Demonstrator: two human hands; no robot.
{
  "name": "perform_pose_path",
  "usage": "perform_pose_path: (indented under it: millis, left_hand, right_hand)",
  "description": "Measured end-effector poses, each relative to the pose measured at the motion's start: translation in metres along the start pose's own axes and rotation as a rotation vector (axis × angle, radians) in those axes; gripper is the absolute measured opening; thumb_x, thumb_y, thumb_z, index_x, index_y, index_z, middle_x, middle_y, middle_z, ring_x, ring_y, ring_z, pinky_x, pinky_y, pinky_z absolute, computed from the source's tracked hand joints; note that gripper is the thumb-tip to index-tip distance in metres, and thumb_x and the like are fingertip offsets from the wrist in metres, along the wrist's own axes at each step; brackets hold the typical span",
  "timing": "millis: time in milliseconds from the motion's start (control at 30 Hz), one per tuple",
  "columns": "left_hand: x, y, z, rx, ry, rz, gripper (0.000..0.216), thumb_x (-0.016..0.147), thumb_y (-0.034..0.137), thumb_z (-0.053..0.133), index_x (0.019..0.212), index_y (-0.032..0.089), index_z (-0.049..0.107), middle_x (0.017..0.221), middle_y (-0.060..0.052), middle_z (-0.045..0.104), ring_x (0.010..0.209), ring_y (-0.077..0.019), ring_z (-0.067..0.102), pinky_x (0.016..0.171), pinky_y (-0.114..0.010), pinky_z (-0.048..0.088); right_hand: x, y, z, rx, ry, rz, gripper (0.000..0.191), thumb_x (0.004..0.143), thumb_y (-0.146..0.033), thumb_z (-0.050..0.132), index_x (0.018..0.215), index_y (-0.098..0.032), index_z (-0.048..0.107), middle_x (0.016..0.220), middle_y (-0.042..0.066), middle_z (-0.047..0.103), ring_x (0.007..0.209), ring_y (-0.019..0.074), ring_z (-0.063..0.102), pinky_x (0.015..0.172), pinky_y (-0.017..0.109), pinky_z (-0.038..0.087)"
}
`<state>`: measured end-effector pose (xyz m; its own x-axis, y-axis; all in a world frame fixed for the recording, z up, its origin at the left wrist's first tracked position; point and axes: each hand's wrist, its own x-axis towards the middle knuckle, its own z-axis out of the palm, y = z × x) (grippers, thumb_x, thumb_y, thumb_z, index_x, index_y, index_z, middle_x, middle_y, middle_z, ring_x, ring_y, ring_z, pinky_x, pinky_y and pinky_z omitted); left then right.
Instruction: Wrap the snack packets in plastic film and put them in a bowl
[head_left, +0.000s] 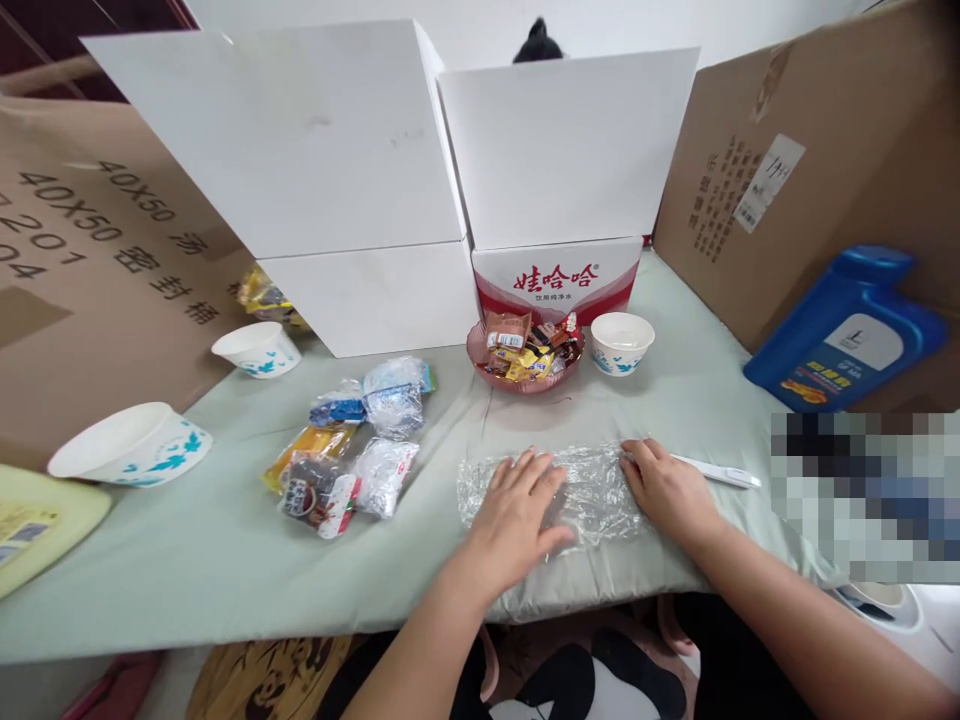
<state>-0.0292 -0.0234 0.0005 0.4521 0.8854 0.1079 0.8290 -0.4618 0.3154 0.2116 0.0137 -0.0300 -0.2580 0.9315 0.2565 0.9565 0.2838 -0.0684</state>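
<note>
A clear, crinkled plastic bag lies flat near the front edge of the cloth-covered table. Spread over its left part is my left hand, palm down, fingers apart. My right hand has its bent fingers closed on the bag's right end. Just beyond that hand lies a slim white tool, partly hidden by the fingers. Behind the bag stands a pink glass bowl holding small wrapped snacks.
Several wrapped packets lie left of centre. A paper bowl stands beside the glass bowl; two more, one large, stand left. White boxes block the back. A blue bottle leans against a carton at right.
</note>
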Motion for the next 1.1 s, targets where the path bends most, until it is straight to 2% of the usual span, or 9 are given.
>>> perform_pose_path:
  millis: [100, 333, 467, 600, 700, 800, 900, 1000, 1100]
  left_hand:
    - [0.003, -0.001, 0.012, 0.009, -0.163, 0.014, 0.07, 0.084, 0.052, 0.061, 0.145, 0.027, 0.036, 0.157, -0.009, 0.029, 0.146, -0.0351, 0.015, 0.115, -0.062, 0.015]
    - [-0.001, -0.007, 0.011, 0.011, -0.21, 0.005, 0.074, 0.085, 0.055, 0.058, 0.148, 0.028, 0.031, 0.159, -0.009, 0.021, 0.148, -0.0335, 0.007, 0.116, -0.061, 0.01]
    - [0.0, -0.006, 0.01, 0.001, -0.207, -0.004, 0.074, 0.084, 0.053, 0.06, 0.148, 0.029, 0.031, 0.16, -0.007, 0.02, 0.148, -0.0332, 0.007, 0.116, -0.061, 0.01]
    - [0.006, -0.004, 0.01, -0.026, -0.188, 0.023, 0.074, 0.083, 0.053, 0.061, 0.147, 0.03, 0.033, 0.159, -0.006, 0.023, 0.148, -0.0318, 0.01, 0.117, -0.06, 0.01]
    - [0.01, -0.008, 0.009, -0.02, -0.194, 0.022, 0.077, 0.081, 0.057, 0.061, 0.147, 0.03, 0.032, 0.16, -0.007, 0.021, 0.148, -0.0309, 0.01, 0.117, -0.058, 0.009]
    - [0.009, -0.024, 0.003, 0.006, -0.203, -0.057, 0.08, 0.081, 0.061, 0.059, 0.149, 0.027, 0.031, 0.16, -0.009, 0.017, 0.148, -0.0314, 0.009, 0.117, -0.057, 0.009]
    - [0.001, -0.046, -0.009, 0.061, -0.108, -0.226, 0.065, 0.088, 0.049, 0.056, 0.145, 0.023, 0.038, 0.158, -0.012, 0.025, 0.146, -0.0341, 0.016, 0.115, -0.06, 0.014]
    - [-0.012, -0.06, -0.026, 0.108, 0.138, -0.357, 0.038, 0.089, 0.027, 0.052, 0.126, 0.017, 0.056, 0.142, -0.016, 0.047, 0.136, -0.0333, 0.038, 0.111, -0.053, 0.03]
    - [-0.023, -0.056, -0.038, -0.021, 0.244, -0.239, 0.018, 0.085, 0.023, 0.057, 0.102, 0.019, 0.064, 0.116, -0.01, 0.062, 0.114, -0.0261, 0.055, 0.1, -0.043, 0.043]
  right_hand:
    - [0.004, 0.009, -0.001, -0.011, -0.009, 0.051, 0.032, 0.098, -0.03, 0.035, 0.111, -0.018, 0.061, 0.102, 0.01, 0.068, 0.076, 0.0225, 0.068, 0.06, 0.031, 0.047]
    - [0.009, 0.042, -0.014, 0.074, 0.137, 0.265, 0.03, 0.094, -0.032, 0.041, 0.11, -0.02, 0.063, 0.103, 0.01, 0.069, 0.074, 0.0228, 0.068, 0.064, 0.035, 0.05]
    - [-0.005, 0.022, -0.031, 0.266, 0.258, -0.016, 0.03, 0.097, -0.035, 0.041, 0.11, -0.021, 0.064, 0.101, 0.01, 0.069, 0.092, 0.025, 0.066, 0.083, 0.04, 0.052]
    - [-0.018, -0.004, -0.025, 0.261, 0.041, -0.439, 0.054, 0.093, -0.052, 0.048, 0.136, -0.02, 0.052, 0.135, 0.015, 0.056, 0.129, 0.0322, 0.046, 0.106, 0.052, 0.037]
    - [-0.019, -0.005, -0.008, 0.159, -0.099, -0.499, 0.088, 0.083, -0.073, 0.045, 0.149, -0.017, 0.032, 0.152, 0.017, 0.036, 0.143, 0.0377, 0.023, 0.111, 0.059, 0.025]
    - [-0.018, 0.003, 0.005, 0.117, -0.115, -0.451, 0.092, 0.082, -0.075, 0.044, 0.152, -0.017, 0.026, 0.154, 0.015, 0.032, 0.144, 0.0382, 0.016, 0.112, 0.06, 0.021]
    - [-0.018, 0.007, 0.007, 0.104, -0.115, -0.412, 0.092, 0.082, -0.076, 0.043, 0.151, -0.017, 0.027, 0.154, 0.014, 0.032, 0.144, 0.0382, 0.017, 0.113, 0.059, 0.019]
    - [-0.019, 0.007, 0.006, 0.088, -0.128, -0.349, 0.092, 0.082, -0.077, 0.041, 0.15, -0.017, 0.031, 0.154, 0.014, 0.033, 0.144, 0.0382, 0.018, 0.114, 0.058, 0.019]
    - [-0.018, 0.006, 0.007, 0.074, -0.132, -0.28, 0.093, 0.081, -0.078, 0.04, 0.149, -0.016, 0.033, 0.154, 0.015, 0.033, 0.144, 0.0391, 0.018, 0.113, 0.06, 0.019]
